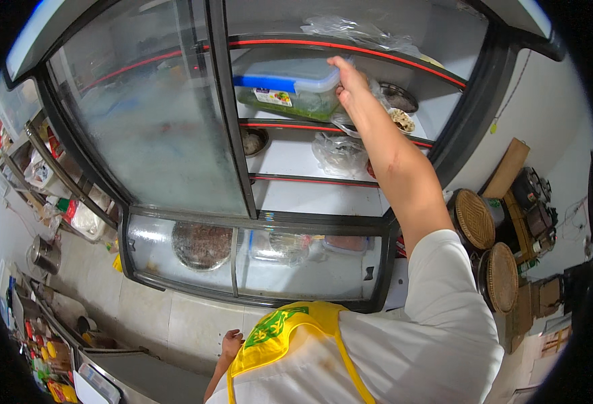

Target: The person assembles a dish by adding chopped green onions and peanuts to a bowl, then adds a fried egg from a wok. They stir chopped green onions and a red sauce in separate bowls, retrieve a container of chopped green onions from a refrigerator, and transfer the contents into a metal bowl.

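Note:
My right hand (349,83) reaches into a glass-fronted refrigerated display cabinet (306,218). It grips the right end of a clear plastic food container (289,103), with the thumb at the lid. Blue latches run along the container's front, and something green shows through its wall. The container rests on a red-edged shelf (271,123), its left end partly behind the door frame. Beside my forearm is a small bowl of pale chopped food (402,121), with a dark round dish (400,97) behind it. Low by my yellow apron hangs my left hand (232,343), apparently holding nothing.
A fogged sliding glass door (150,131) covers the cabinet's left half. Below the container sit a plastic bag (339,154) and a metal bowl (254,141). The lower glass case holds a round tray (202,246). Woven lids (474,219) stand at right, a cluttered rack (69,187) at left.

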`<state>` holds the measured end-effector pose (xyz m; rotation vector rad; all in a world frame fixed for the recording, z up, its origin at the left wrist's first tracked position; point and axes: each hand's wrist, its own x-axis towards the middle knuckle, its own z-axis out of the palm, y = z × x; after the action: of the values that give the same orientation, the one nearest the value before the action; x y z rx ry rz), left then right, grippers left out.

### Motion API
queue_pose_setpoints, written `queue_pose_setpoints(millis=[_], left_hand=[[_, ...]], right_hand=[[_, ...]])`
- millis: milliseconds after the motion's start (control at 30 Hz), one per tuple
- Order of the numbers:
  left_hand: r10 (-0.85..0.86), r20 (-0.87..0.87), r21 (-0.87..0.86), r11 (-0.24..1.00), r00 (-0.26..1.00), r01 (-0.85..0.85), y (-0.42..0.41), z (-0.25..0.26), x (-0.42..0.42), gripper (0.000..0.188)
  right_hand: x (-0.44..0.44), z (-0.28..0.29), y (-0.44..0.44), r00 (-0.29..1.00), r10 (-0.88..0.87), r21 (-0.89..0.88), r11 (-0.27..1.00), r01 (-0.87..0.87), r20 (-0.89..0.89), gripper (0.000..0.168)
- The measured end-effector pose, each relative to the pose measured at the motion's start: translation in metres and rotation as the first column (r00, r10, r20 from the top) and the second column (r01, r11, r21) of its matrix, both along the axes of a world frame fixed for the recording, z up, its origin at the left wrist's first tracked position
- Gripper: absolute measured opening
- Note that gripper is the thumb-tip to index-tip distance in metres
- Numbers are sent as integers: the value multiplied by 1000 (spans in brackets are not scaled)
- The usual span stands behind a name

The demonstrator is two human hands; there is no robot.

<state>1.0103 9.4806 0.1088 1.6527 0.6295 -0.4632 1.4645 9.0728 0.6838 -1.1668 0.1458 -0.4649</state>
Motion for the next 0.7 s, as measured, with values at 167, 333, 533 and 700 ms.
queue_pose_setpoints(millis=[167, 333, 533, 700], left_hand=[[-112, -23, 14, 994, 993, 112, 12, 25, 27, 43], [-275, 52, 26, 961, 960, 274, 16, 15, 54, 40], [-211, 185, -48, 974, 960, 223, -27, 44, 81, 33], [-181, 328, -150, 959, 927, 240, -65, 86, 82, 31]], right_hand=[[-68, -14, 5, 999, -32, 55, 998, 30, 33, 24], [-113, -38, -25, 1000, 3, 5, 1000, -3, 22, 27], [-224, -69, -43, 982, -98, 117, 990, 79, 160, 33], [-280, -83, -47, 999, -10, 26, 1000, 12, -48, 58]])
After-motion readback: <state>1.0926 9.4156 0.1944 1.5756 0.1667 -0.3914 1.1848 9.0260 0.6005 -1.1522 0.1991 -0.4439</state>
